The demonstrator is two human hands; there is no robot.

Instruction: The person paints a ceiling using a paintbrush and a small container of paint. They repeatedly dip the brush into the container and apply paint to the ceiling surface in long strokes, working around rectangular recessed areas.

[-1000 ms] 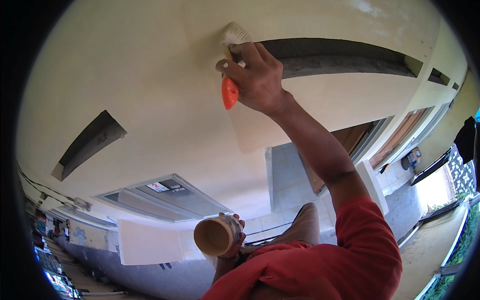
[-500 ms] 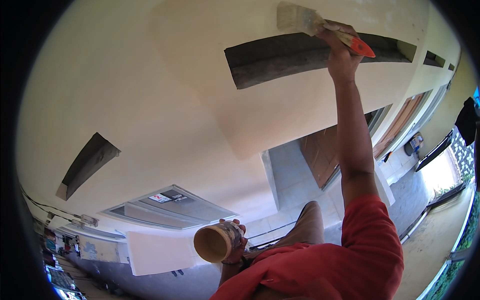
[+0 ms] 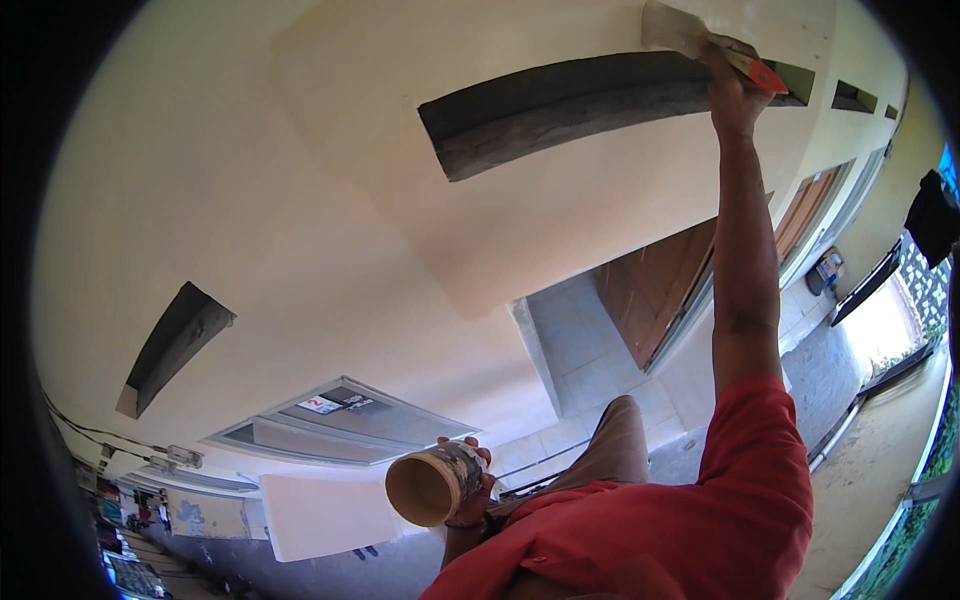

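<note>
My right hand (image 3: 738, 98), arm stretched up, is closed around the handle of a wide paintbrush (image 3: 676, 30) with a red handle end. The bristles lie against the cream wall (image 3: 560, 30), just above a long dark slot-shaped opening (image 3: 570, 105). Down at chest height, my left hand (image 3: 478, 490) grips a paint-smeared round tub (image 3: 422, 488), tilted so its mouth shows. The tub's inside is tan; how much paint it holds I cannot tell. A darker, damp-looking patch (image 3: 450, 250) spreads over the wall below the slot.
Below the slot is a doorway with a brown wooden door (image 3: 660, 285). A framed window (image 3: 345, 420) sits lower left, near a smaller wall opening (image 3: 175, 345). Cables (image 3: 110, 430) run along the left. A low parapet wall (image 3: 870, 470) borders the right side.
My right hand has carried the paintbrush to the right along the wall above the slot. The left hand and tub have stayed nearly in place.
</note>
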